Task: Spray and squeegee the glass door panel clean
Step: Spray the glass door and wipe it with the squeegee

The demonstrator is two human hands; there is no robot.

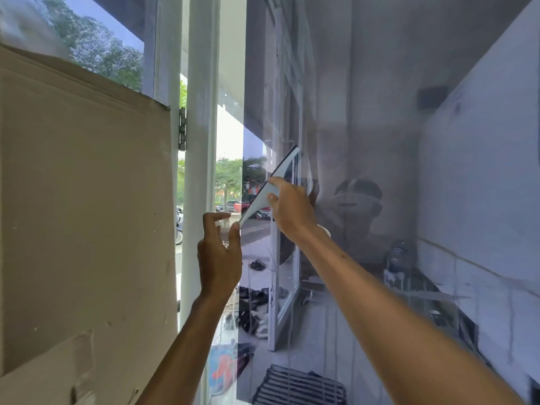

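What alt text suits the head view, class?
A right hand grips a pale blue flat squeegee, tilted against the reflective glass door panel. The left hand hovers by its lower end, beside a brown cardboard sheet.

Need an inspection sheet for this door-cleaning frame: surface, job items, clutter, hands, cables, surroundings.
Surface: glass door panel, strongly reflective; drip runs low on the right.
Job's things: squeegee, tilted, against the glass; no spray bottle seen.
Clutter: shoes on the floor beyond the glass; dark ribbed mat at the bottom.
Hands: right hand grips the squeegee; left hand is loosely curled at the squeegee's lower end, thumb by the tip, holding nothing.
Cables: nothing seen.
Surroundings: cardboard sheet on the left; white door frame with a hinge; trees outside.
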